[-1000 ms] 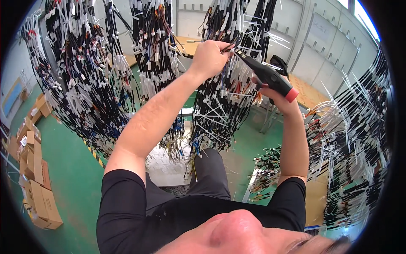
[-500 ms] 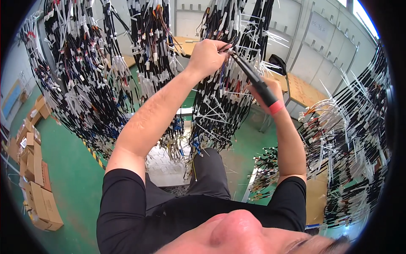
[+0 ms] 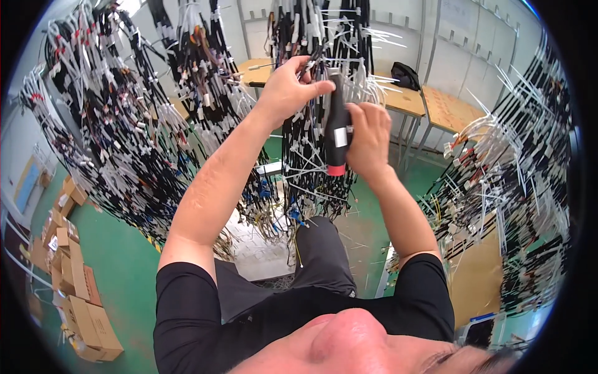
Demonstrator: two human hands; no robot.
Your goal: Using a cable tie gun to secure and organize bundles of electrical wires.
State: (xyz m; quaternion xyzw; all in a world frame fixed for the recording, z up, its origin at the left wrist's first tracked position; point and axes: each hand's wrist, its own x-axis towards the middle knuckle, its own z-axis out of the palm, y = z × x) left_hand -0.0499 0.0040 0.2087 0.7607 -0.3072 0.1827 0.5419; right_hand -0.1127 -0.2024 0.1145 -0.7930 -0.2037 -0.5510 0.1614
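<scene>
A hanging bundle of black cables with white zip ties (image 3: 314, 168) fills the middle of the view. My left hand (image 3: 288, 89) is raised and pinches cables near the top of this bundle. My right hand (image 3: 369, 136) grips a black tool with a red end and a white label (image 3: 337, 128), held nearly upright with its tip up at the cables just beside my left fingers. Both forearms reach up from below.
More cable bundles hang at the left (image 3: 118, 131) and right (image 3: 517, 181). Wooden tables (image 3: 436, 103) and a black bag (image 3: 405, 75) stand behind. Cardboard boxes (image 3: 75, 293) lie on the green floor (image 3: 124, 262) at the lower left.
My right hand has swung the tool from a slant to nearly upright and moved left, closer to my left hand. My left hand keeps its hold on the cables.
</scene>
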